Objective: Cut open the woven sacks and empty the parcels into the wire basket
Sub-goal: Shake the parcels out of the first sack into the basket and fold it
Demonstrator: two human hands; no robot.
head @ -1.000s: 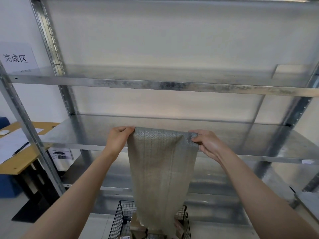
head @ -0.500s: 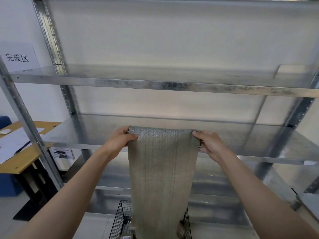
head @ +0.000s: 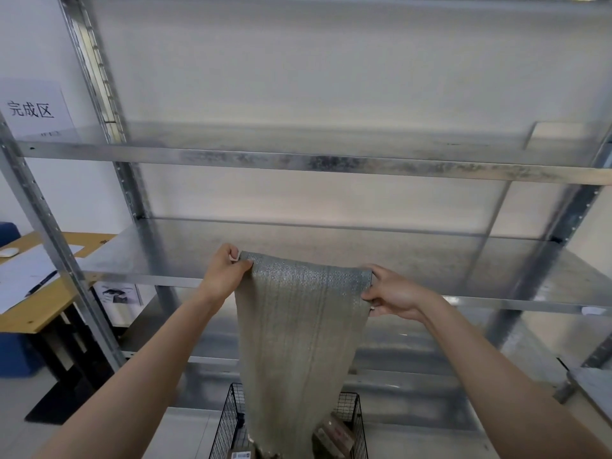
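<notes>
You are in a parcel-handling storeroom with an office corner. A galvanized steel rack (head: 331, 164) with slotted uprights fills the wall ahead of you. On the wall at your left a paper sign (head: 33, 109) reads 完成区, naming a work zone. Low in front of you a sack (head: 298, 326) hangs over a wire basket (head: 228, 422) holding taped parcels (head: 334, 435). Further left stands a wooden desk (head: 36, 313) with papers (head: 23, 276) and a pen (head: 41, 283).
</notes>
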